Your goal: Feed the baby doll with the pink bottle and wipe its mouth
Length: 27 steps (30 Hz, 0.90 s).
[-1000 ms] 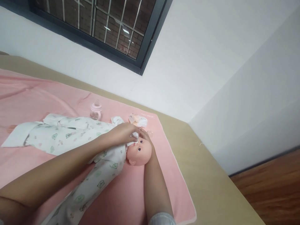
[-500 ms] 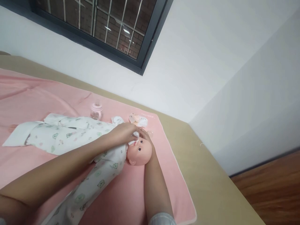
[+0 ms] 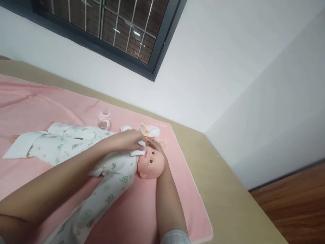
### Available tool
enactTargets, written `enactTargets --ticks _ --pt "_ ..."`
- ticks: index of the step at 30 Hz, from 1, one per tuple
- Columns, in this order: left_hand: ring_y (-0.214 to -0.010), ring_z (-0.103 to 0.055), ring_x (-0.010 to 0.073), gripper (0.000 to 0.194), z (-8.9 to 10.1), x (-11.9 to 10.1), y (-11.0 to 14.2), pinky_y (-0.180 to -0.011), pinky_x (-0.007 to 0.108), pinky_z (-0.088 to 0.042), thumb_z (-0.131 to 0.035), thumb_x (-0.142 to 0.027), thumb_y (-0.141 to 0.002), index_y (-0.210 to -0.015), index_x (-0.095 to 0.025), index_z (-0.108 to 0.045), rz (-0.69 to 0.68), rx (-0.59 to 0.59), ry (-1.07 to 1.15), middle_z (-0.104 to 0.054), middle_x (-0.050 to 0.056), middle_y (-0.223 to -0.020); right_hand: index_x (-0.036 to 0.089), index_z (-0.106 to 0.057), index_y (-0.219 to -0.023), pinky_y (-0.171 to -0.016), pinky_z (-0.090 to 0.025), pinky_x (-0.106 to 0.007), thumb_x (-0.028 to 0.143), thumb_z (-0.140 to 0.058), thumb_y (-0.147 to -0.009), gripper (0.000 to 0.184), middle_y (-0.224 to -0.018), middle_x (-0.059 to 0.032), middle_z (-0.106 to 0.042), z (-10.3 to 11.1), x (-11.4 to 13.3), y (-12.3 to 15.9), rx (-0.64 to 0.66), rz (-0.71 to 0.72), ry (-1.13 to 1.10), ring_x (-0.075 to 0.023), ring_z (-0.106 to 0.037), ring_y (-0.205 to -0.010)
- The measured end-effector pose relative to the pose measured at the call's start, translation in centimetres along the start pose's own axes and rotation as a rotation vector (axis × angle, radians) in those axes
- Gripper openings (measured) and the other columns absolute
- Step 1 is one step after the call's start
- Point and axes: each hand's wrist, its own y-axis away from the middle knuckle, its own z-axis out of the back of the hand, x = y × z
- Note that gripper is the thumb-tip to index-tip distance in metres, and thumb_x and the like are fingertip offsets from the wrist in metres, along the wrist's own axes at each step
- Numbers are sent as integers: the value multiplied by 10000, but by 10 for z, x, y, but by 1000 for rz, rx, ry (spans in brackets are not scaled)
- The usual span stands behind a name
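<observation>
A baby doll [image 3: 151,166] in white printed clothes lies on its back on a pink mat [image 3: 142,210], its head to the right. My left hand [image 3: 133,139] is closed on a white cloth [image 3: 138,150], held at the doll's chin and mouth. Around the top of the doll's head curves my right forearm. My right hand [image 3: 154,144] rests against the far side of the head, cradling it, with its fingers partly hidden behind my left hand.
A pink-capped baby bottle [image 3: 104,120] stands on the mat beyond the doll. Small packets [image 3: 149,129] lie near the far corner, with a clear item [image 3: 163,145] beside them. The wooden tabletop [image 3: 203,162] meets a white wall below a barred window [image 3: 122,27].
My left hand has moved slightly left with the white cloth, from the doll's mouth toward its chin and neck. More of the cloth shows. My right hand has stayed at the head.
</observation>
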Motion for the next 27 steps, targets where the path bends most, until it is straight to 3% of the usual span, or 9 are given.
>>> enactTargets --ticks 5,10,16,22,27 --pt "-841 -644 188 289 -2 -8 -1 -707 221 -414 -515 -88 -807 -943 -214 -737 63 120 -69 -719 23 -933 235 -710 -995 -1067 -402 -394 363 -683 -690 331 -1042 -65 -710 1 1 0 34 -23 19 -234 -595 -1136" --pt "-836 -644 188 255 2 -23 0 -663 215 -404 -543 -76 -810 -942 -188 -730 104 144 -129 -721 29 -936 231 -707 -1004 -1081 -388 -403 347 -688 -683 342 -1075 -75 -705 -1 4 4 32 -8 24 -245 -557 -1205" --pt "-751 -634 192 197 -1 -26 0 -601 227 -387 -564 -106 -769 -875 -171 -716 132 113 -134 -714 33 -857 237 -699 -1012 -1086 -390 -361 318 -672 -689 334 -1159 -56 -680 -4 9 17 38 78 41 -224 -516 -1262" --pt "-665 -615 183 152 -14 -12 -5 -552 235 -364 -546 -132 -731 -783 -190 -677 59 39 -127 -681 10 -745 228 -706 -965 -1076 -395 -358 284 -656 -696 279 -1156 -55 -683 -4 6 10 42 62 33 -222 -529 -1244" --pt "-664 -614 188 169 -14 -12 -4 -548 241 -363 -536 -124 -722 -795 -184 -676 66 42 -126 -681 17 -757 221 -688 -1035 -1066 -406 -365 322 -659 -702 349 -1172 -60 -676 -4 5 12 56 60 -4 -220 -551 -1218"
